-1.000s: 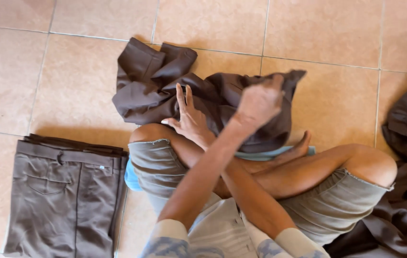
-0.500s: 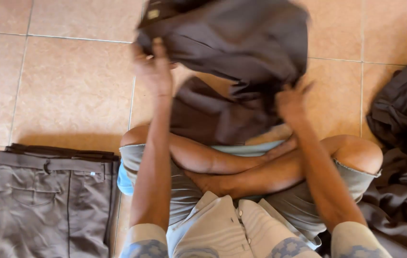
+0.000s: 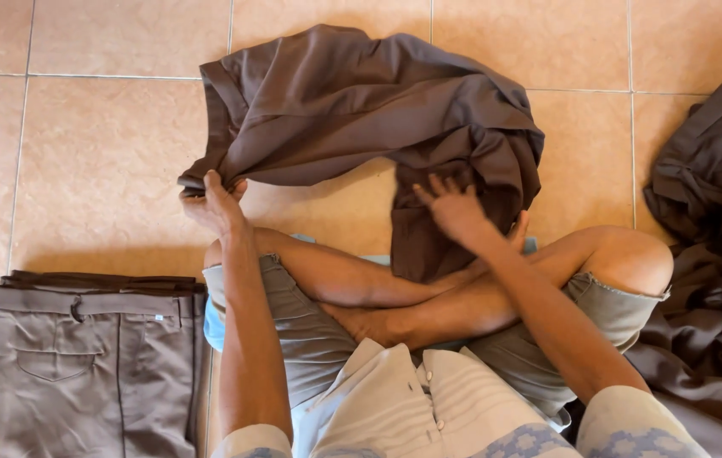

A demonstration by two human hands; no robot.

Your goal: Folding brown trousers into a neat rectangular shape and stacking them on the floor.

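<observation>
The person sits cross-legged on the tiled floor [image 3: 98, 170], with a pair of dark brown trousers [image 3: 352, 102] spread out in front of the knees. The left hand [image 3: 212, 203] is closed on one edge of the garment, apparently the waistband corner, pinching the cloth between thumb and fingers; this fixes one end so the fabric can be drawn flat. The right hand [image 3: 454, 208] lies with fingers spread and apart on the bunched portion of the trousers near the crossed shins, pressing rather than gripping. The garment rests partly on the floor and partly against the legs, still creased and uneven. A folded stack of brown trousers [image 3: 94, 356] lies beside the left thigh, edges aligned. A loose heap of dark garments [image 3: 717, 220] lies to the right, unsorted.
</observation>
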